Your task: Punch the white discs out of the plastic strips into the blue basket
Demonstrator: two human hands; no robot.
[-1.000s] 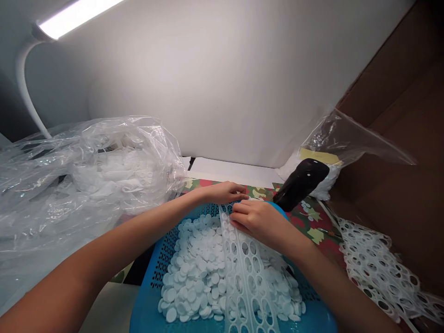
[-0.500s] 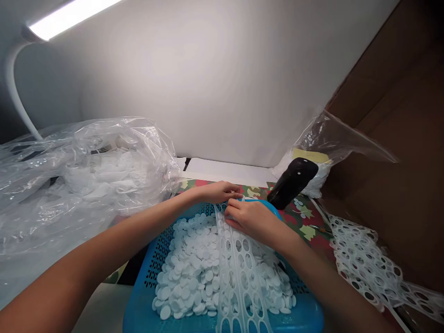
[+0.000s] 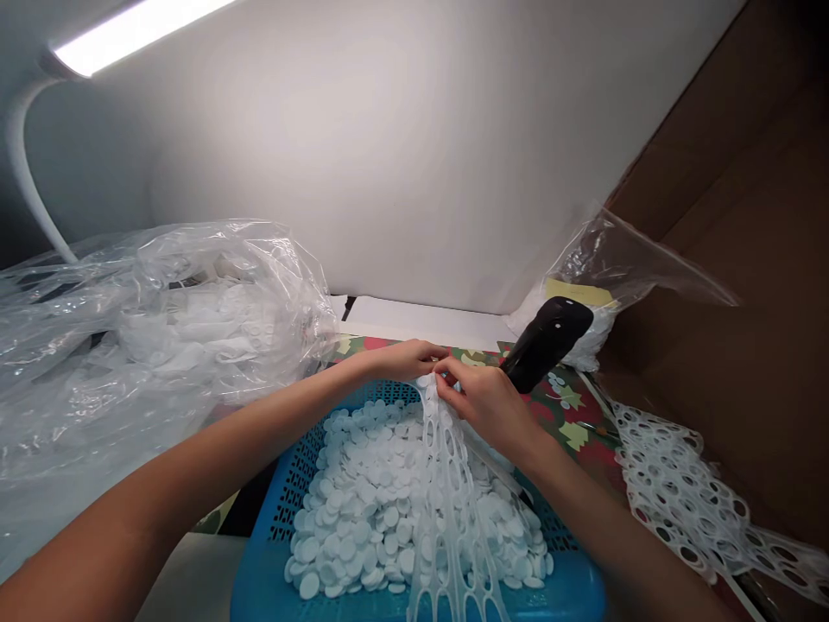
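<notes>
Hands were together at the far rim of the basket, fingertips almost meeting. Right hand (image 3: pixel 483 402) was pinching the top of a white perforated plastic strip (image 3: pixel 446 510). Left hand (image 3: pixel 408 360) sat right against the same spot, fingers curled over; whether it was gripping the strip I can't tell.

The strip ran from the hands toward the near side, hanging in a loose, stretched web over a heap of white plastic discs (image 3: pixel 363 510). The heap filled a blue plastic mesh basket (image 3: pixel 275 518). The strip's holes were disc-sized.

Black handled object (image 3: pixel 547 341) stood just right of the right hand, tilted, partly behind it. Under it, a red and green patterned mat (image 3: pixel 570 410) showed past the basket.

Left side: large clear plastic bag (image 3: pixel 161 345) holding white material. Far right: smaller clear bag (image 3: pixel 622 276) with white contents and a yellow label (image 3: pixel 578 292). Near right: heap of the same perforated web (image 3: pixel 680 492) against a cardboard wall (image 3: pixel 712 216). White desk lamp (image 3: pixel 117 34) at far left.
</notes>
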